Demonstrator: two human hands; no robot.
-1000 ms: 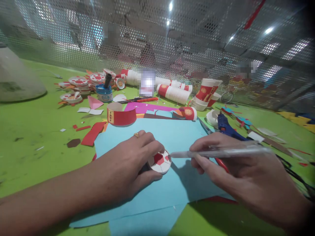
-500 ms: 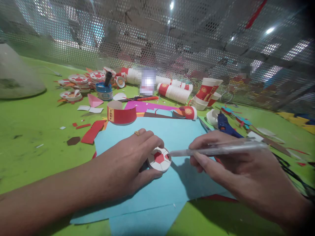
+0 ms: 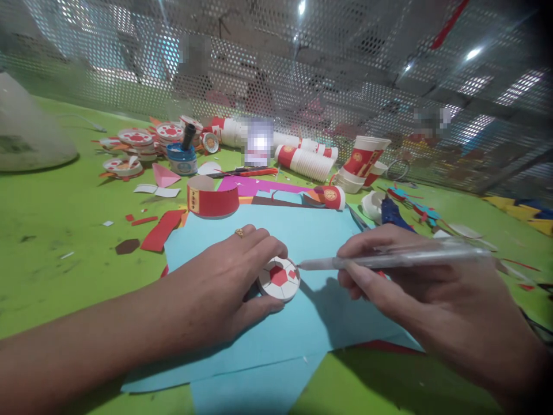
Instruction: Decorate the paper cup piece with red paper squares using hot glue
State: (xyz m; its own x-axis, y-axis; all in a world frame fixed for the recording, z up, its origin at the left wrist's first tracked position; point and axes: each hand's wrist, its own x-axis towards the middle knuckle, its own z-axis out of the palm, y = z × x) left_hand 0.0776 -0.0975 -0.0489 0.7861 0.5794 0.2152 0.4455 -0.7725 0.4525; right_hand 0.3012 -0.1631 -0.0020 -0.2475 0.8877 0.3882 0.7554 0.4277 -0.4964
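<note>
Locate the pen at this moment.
Right of centre in the head view: the pen is in the right hand, its tip pointing left at the edge of the red-and-white disc that the left hand holds on the blue paper.

A round red-and-white disc (image 3: 279, 279) lies on light-blue paper sheets (image 3: 311, 230) atop a green tabletop (image 3: 56, 253), the bare left hand (image 3: 242, 268) at its left side and a slim translucent pen (image 3: 406, 256), in the bare right hand (image 3: 389, 282), at its right. Beyond the sheets sit a round blue jar (image 3: 182, 161), to the left, and a sideways stack of red-and-white paper cups (image 3: 306, 162), with a grey perforated screen (image 3: 224, 75) behind them; a dark-blue glue gun (image 3: 394, 214) lies past the right hand.
</note>
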